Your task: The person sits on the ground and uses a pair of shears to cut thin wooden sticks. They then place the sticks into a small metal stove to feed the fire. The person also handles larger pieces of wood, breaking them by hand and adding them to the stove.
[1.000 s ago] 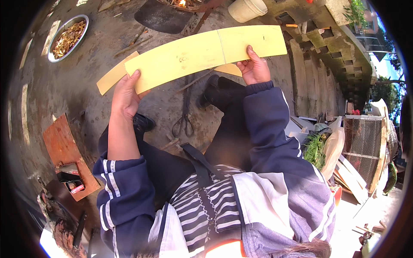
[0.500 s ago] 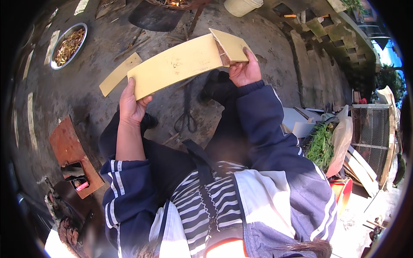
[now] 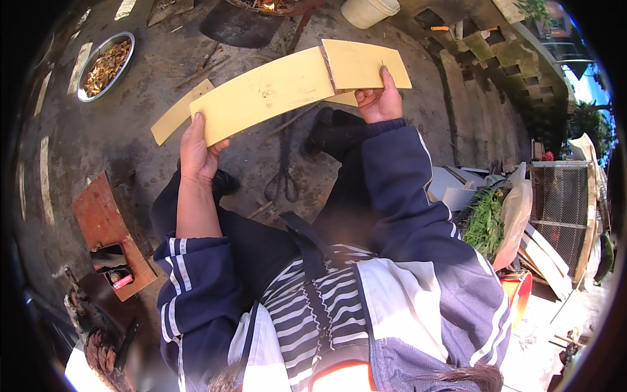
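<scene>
A striped shirt [image 3: 281,320] and a dark blue jacket [image 3: 392,170] with white stripes are worn by the person. Beyond the cuffs, a long yellow board [image 3: 268,91] is held up in the air, above the ground between the dark-trousered legs. Its lower left corner is gripped by the left hand [image 3: 197,149], which is partly closed, with the thumb laid on the upper face and the fingers tucked underneath. Its right end is pinched by the right hand [image 3: 380,102], the thumb pressed on the face and the fingers curled at the lower edge. The board is crossed by a break near its right end, and the short part is set at an angle to the long one; whether the two are fully parted cannot be told.

Below, a ring-handled metal tool [image 3: 284,157] is laid on the ground. A second yellow strip [image 3: 175,117] is partly covered by the board's left end. Toward the ground's left edge, a reddish-brown panel [image 3: 104,212] is seen; toward its right edge, green leaves [image 3: 483,215] are heaped beside a mesh crate [image 3: 555,215]. Farther off, a basin [image 3: 131,55] is filled with brown scraps.
</scene>
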{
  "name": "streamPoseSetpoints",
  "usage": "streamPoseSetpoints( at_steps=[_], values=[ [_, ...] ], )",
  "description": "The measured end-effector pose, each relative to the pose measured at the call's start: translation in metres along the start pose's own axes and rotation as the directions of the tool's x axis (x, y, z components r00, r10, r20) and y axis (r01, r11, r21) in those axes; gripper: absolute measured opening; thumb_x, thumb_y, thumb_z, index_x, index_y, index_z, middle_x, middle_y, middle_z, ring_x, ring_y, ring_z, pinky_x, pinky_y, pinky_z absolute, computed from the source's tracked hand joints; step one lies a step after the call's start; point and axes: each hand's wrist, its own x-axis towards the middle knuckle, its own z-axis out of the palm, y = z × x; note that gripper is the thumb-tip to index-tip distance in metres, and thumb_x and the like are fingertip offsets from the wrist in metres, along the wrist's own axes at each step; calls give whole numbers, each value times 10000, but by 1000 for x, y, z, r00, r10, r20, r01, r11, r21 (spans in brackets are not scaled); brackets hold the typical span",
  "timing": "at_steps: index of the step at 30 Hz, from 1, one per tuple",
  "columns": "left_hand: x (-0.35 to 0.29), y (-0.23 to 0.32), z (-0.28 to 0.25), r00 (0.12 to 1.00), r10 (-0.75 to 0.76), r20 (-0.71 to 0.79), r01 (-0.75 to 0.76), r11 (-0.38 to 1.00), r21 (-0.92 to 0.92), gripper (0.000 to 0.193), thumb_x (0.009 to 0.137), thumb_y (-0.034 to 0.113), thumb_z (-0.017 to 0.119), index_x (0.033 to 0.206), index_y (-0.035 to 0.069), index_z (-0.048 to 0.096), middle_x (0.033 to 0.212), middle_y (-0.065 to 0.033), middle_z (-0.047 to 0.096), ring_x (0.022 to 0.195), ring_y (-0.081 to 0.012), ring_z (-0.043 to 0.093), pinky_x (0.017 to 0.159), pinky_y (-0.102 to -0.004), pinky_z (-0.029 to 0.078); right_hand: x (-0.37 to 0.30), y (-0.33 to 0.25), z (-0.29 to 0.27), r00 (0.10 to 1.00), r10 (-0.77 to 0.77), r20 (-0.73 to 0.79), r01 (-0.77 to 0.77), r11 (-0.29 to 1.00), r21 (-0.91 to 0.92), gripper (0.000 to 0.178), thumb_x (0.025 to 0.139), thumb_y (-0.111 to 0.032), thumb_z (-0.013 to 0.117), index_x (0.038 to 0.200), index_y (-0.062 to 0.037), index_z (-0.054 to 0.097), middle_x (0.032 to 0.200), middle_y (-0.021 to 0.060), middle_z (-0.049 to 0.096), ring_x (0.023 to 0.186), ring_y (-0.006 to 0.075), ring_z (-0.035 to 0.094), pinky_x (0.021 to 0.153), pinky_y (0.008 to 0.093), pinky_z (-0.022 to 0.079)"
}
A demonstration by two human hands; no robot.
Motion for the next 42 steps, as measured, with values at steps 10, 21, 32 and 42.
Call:
streamPoseSetpoints(
  at_steps=[10, 21, 32, 42],
  values=[
    [5, -8, 1, 1000, 3, 8, -2, 982, -189, 349, 963, 294, 484, 1167, 12, 509, 907, -105, 677, 611, -146, 656, 431, -199, 530, -21, 56, 27, 910, 173, 377, -362, 774, 519, 362, 968, -349, 381, 1007, -61, 598, 749, -26, 638, 460, 7, 464, 446, 171, 452],
    [13, -24, 5, 999, -47, 16, 50, 935, -351, 309, 965, 324, 486, 1137, 71, 534, 923, -20, 659, 688, -106, 640, 512, -196, 510, -56, 121, 94, 654, 213, 726, -720, 471, 511, 586, 894, -645, 339, 1029, -164, 645, 636, -39, 486, 526, 124, 495, 492, 300, 436],
    [12, -14, -2, 997, -42, -61, 16, 927, -375, 299, 975, 317, 465, 1123, 65, 531, 923, -42, 653, 691, -119, 629, 567, -208, 527, -64, 90, 52, 580, 544, 606, -758, 633, 157, 811, 808, -786, 248, 933, -84, 634, 624, 1, 451, 507, 145, 416, 453, 274, 337],
    [13, -9, 4, 997, -6, -79, -21, 942, -334, 323, 973, 335, 463, 1116, 51, 523, 892, -57, 648, 619, -141, 610, 488, -203, 502, -60, 36, 37, 931, -123, 344, 312, 759, -572, 504, 835, -192, 703, 1248, -26, 467, 1065, 50, 561, 915, 160, 575, 768, 273, 477]
  ],
)
